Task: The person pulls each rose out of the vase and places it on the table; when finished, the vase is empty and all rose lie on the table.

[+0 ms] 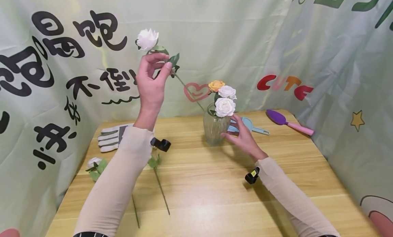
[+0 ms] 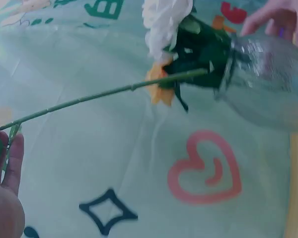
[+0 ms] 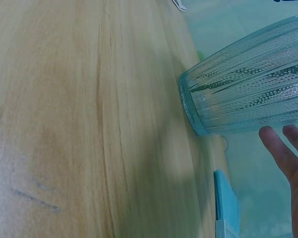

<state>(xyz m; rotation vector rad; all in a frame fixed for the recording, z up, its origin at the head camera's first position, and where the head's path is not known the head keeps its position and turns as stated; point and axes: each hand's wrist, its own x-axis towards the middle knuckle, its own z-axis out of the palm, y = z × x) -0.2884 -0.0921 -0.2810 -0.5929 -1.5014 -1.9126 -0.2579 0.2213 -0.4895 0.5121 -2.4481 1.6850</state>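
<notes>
My left hand (image 1: 151, 80) is raised and pinches a white rose's stem (image 1: 190, 90) near its leaves, the bloom (image 1: 148, 39) above the fingers. This stem slants down rightward, its cut end beside the mouth of a ribbed glass vase (image 1: 213, 129); in the left wrist view the stem tip (image 2: 201, 73) overlaps the leaves at the vase neck. Upright on the table, the vase holds an orange rose (image 1: 216, 86) and two white roses (image 1: 225, 107). My right hand (image 1: 244, 138) holds the vase's right side, thumb in front; the right wrist view shows fingers (image 3: 283, 153) along the glass (image 3: 248, 84).
On the wooden table (image 1: 208, 189), another white rose (image 1: 94, 162) and a leafy stem (image 1: 161, 187) lie at left, partly behind my left arm. Striped gloves (image 1: 108, 138) are at back left. A blue tool (image 1: 247, 123) and a purple scoop (image 1: 277, 117) with pink handle lie at back right.
</notes>
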